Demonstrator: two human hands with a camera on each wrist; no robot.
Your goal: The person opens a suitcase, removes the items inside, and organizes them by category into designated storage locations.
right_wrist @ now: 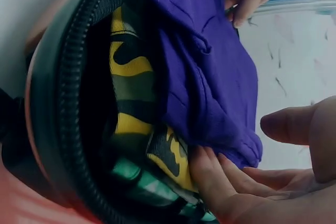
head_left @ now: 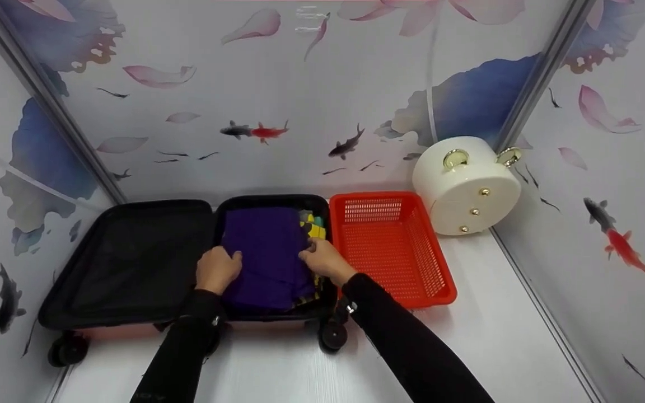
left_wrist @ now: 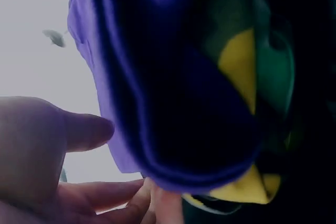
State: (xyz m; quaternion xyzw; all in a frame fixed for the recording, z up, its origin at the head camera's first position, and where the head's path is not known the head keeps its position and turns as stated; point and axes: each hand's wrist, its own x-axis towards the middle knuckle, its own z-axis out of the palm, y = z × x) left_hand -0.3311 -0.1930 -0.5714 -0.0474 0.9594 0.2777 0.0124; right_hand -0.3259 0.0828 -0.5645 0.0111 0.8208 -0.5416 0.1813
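Observation:
Folded purple cloth [head_left: 263,254] lies on top in the right half of an open black-lined suitcase [head_left: 272,317]. My left hand [head_left: 219,270] grips its left edge, the thumb on top and the fingers tucked under the folds, as the left wrist view shows. At the opposite edge, my right hand [head_left: 325,259] touches the cloth with extended fingers [right_wrist: 207,174]; its thumb stands apart from the cloth. Beneath and beside the purple cloth is yellow, black and green camouflage fabric [right_wrist: 131,93]. A shiny green item [right_wrist: 152,187] sits low by the suitcase's zipped rim.
The suitcase's other half [head_left: 138,263] lies open at the left. Against the right side stands a red plastic basket [head_left: 440,280]. Behind it, a round white case [head_left: 468,184] with gold fittings leans near the corner. Printed wall panels [head_left: 300,84] enclose the white tabletop [head_left: 277,369].

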